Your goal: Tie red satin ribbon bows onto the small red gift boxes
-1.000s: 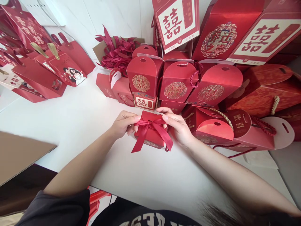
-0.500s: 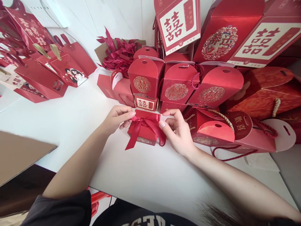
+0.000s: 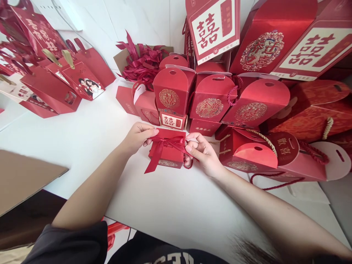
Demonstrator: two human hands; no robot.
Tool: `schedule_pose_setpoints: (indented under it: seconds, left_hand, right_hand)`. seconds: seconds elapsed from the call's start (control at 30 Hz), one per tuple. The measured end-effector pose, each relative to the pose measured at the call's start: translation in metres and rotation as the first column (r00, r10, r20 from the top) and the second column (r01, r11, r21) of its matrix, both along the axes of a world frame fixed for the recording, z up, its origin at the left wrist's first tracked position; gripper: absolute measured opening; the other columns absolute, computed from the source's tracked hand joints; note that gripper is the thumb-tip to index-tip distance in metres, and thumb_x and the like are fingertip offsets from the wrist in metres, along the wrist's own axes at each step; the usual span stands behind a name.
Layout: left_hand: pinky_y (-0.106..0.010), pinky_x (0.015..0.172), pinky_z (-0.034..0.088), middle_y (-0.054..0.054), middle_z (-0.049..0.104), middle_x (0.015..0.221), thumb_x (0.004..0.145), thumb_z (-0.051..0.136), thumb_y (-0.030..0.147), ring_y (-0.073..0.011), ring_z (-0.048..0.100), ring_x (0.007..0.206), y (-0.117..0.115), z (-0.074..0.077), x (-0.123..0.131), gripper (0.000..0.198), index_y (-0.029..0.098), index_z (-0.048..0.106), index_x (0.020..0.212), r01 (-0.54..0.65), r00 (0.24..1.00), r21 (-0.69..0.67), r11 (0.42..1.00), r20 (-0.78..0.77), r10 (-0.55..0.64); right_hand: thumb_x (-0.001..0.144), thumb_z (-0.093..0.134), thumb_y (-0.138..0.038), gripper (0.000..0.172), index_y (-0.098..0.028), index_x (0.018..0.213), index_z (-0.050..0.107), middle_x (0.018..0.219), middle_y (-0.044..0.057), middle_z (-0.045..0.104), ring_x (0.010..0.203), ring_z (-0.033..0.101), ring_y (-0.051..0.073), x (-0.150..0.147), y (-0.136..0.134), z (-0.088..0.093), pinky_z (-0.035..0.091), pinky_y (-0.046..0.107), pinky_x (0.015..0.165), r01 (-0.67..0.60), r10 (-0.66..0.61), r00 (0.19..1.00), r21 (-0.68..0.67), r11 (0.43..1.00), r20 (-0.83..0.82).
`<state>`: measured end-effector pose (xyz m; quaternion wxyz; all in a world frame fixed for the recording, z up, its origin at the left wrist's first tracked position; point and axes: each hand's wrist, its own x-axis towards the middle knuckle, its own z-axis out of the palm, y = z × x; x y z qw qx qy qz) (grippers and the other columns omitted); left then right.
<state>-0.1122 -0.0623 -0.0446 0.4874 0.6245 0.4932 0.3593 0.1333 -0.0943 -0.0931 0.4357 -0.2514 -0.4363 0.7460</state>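
A small red gift box (image 3: 168, 160) with a patterned emblem on its front sits on the white table. Across its upper flap lies a dark red satin ribbon (image 3: 155, 157) tied in a bow, one tail hanging down the front left. My left hand (image 3: 139, 136) pinches the bow's left loop between thumb and fingers. On the other side, my right hand (image 3: 202, 152) has thumb and fingers closed on the ribbon at the bow's right end. A dark red cord hangs at the box's right side, partly behind my right fingers.
Stacked red gift boxes (image 3: 210, 97) with cord handles stand right behind the small box. An open carton of ribbons (image 3: 141, 62) is at the back. Red gift bags (image 3: 52, 88) stand at the left. A brown cardboard sheet (image 3: 27, 176) juts in at the left edge.
My right fingers have closed on the ribbon and pulled its right part outward, so the right tail no longer hangs down. The view has shifted slightly.
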Motion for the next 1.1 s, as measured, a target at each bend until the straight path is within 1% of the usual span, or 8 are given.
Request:
schedule_pose_setpoints:
  seconds: [0.27, 0.4, 0.47, 0.57, 0.63, 0.77, 0.93, 1.1]
  left_hand:
    - [-0.02, 0.037, 0.025, 0.001, 0.042, 0.038, 0.081, 0.061, 0.036, -0.0056, 0.035, 0.035, 0.006, -0.013, -0.003, 0.048, 0.014, 0.05, 0.04, 0.002, 0.995, -0.075, 0.997, 0.104, 0.006]
    - [-0.021, 0.037, 0.025, -0.001, 0.045, 0.037, 0.083, 0.062, 0.044, -0.006, 0.036, 0.034, 0.007, -0.013, -0.003, 0.052, 0.014, 0.053, 0.041, -0.002, 0.985, -0.099, 0.995, 0.172, 0.019]
    - [-0.021, 0.037, 0.024, -0.001, 0.046, 0.038, 0.084, 0.061, 0.047, -0.0055, 0.036, 0.034, 0.006, -0.012, -0.004, 0.054, 0.013, 0.054, 0.043, 0.013, 0.985, -0.09, 0.996, 0.174, 0.003]
    - [-0.022, 0.039, 0.023, 0.001, 0.043, 0.035, 0.085, 0.061, 0.049, -0.0052, 0.033, 0.033, 0.003, -0.009, -0.005, 0.051, 0.013, 0.057, 0.049, 0.056, 0.985, -0.077, 0.995, 0.167, -0.042]
    - [-0.022, 0.041, 0.023, 0.004, 0.038, 0.033, 0.086, 0.062, 0.048, -0.0053, 0.029, 0.033, 0.002, -0.007, -0.006, 0.047, 0.014, 0.056, 0.053, 0.077, 0.984, -0.068, 0.995, 0.166, -0.065]
    - [-0.022, 0.042, 0.021, 0.006, 0.035, 0.036, 0.085, 0.065, 0.043, -0.0045, 0.027, 0.036, 0.001, -0.005, -0.007, 0.045, 0.015, 0.048, 0.054, 0.103, 0.983, -0.046, 0.994, 0.154, -0.095]
    - [-0.022, 0.042, 0.021, 0.004, 0.038, 0.039, 0.084, 0.065, 0.038, -0.0046, 0.03, 0.038, 0.002, -0.006, -0.009, 0.047, 0.015, 0.043, 0.05, 0.095, 0.984, -0.063, 0.993, 0.158, -0.085]
    - [-0.021, 0.042, 0.023, 0.004, 0.038, 0.036, 0.085, 0.062, 0.034, -0.0042, 0.032, 0.036, 0.003, -0.012, -0.007, 0.048, 0.015, 0.041, 0.047, 0.095, 0.988, -0.055, 0.994, 0.13, -0.087]
  right_hand:
    - [0.081, 0.075, -0.043, 0.038, -0.028, 0.105, 0.05, 0.061, -0.009, 0.055, 0.051, 0.053, 0.01, -0.001, 0.003, -0.013, 0.049, 0.023, 0.048, 0.035, -0.035, 0.999, -0.018, 0.999, -0.023]
    - [0.085, 0.069, -0.046, 0.028, -0.023, 0.088, 0.054, 0.057, -0.006, 0.059, 0.047, 0.055, 0.011, 0.003, 0.004, -0.019, 0.044, 0.023, 0.047, 0.052, -0.053, 0.998, -0.034, 0.998, -0.044]
    - [0.091, 0.059, -0.053, 0.035, -0.02, 0.078, 0.056, 0.054, -0.003, 0.06, 0.046, 0.055, 0.012, 0.005, 0.005, -0.021, 0.042, 0.024, 0.047, 0.006, -0.007, 0.998, -0.009, 1.0, -0.058]
    - [0.089, 0.056, -0.059, 0.045, -0.018, 0.072, 0.061, 0.053, 0.0, 0.063, 0.048, 0.058, 0.014, 0.01, 0.007, -0.024, 0.044, 0.028, 0.052, -0.151, 0.153, 0.987, 0.045, 0.987, -0.041]
    - [0.086, 0.064, -0.055, 0.04, -0.016, 0.075, 0.067, 0.057, 0.002, 0.066, 0.051, 0.06, 0.015, 0.013, 0.008, -0.025, 0.044, 0.028, 0.054, -0.229, 0.23, 0.973, 0.057, 0.972, -0.016]
    - [0.084, 0.072, -0.039, 0.024, -0.015, 0.078, 0.071, 0.063, 0.003, 0.069, 0.059, 0.063, 0.015, 0.016, 0.011, -0.024, 0.044, 0.026, 0.055, -0.296, 0.295, 0.955, 0.035, 0.955, 0.01]
    - [0.084, 0.07, -0.043, 0.035, -0.016, 0.064, 0.063, 0.053, -0.001, 0.056, 0.068, 0.063, 0.016, 0.018, 0.013, -0.024, 0.047, 0.029, 0.07, -0.347, 0.347, 0.938, 0.002, 0.938, -0.013]
    - [0.084, 0.069, -0.041, 0.041, -0.017, 0.055, 0.052, 0.055, 0.0, 0.051, 0.068, 0.06, 0.017, 0.018, 0.013, -0.023, 0.045, 0.032, 0.073, -0.385, 0.384, 0.923, -0.024, 0.923, -0.036]
